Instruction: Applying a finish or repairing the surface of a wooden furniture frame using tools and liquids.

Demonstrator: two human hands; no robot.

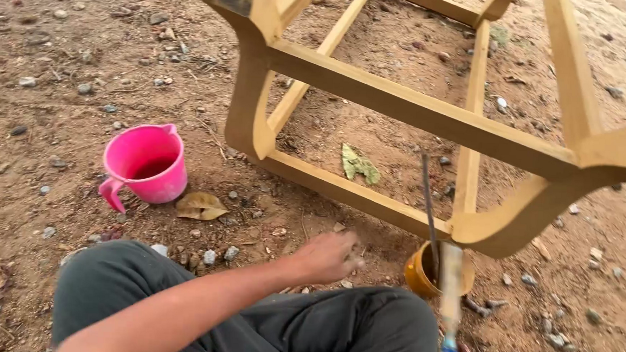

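Only one view was given, from a camera worn on the person's head. It looked steeply down and slightly forward over the person's own dark grey trousered knees (250, 321), which filled the bottom edge and lay closest to the lens. The left forearm and hand (327, 256) reached into the lower middle of the picture at close range. Beyond them the view took in stony brown dirt ground (64, 81) running up to the top edge. A yellow-painted wooden furniture frame (414, 110) crossed the upper right, cut off by the top and right edges. A round pink plastic jug (147, 165) stood at middle distance on the left.
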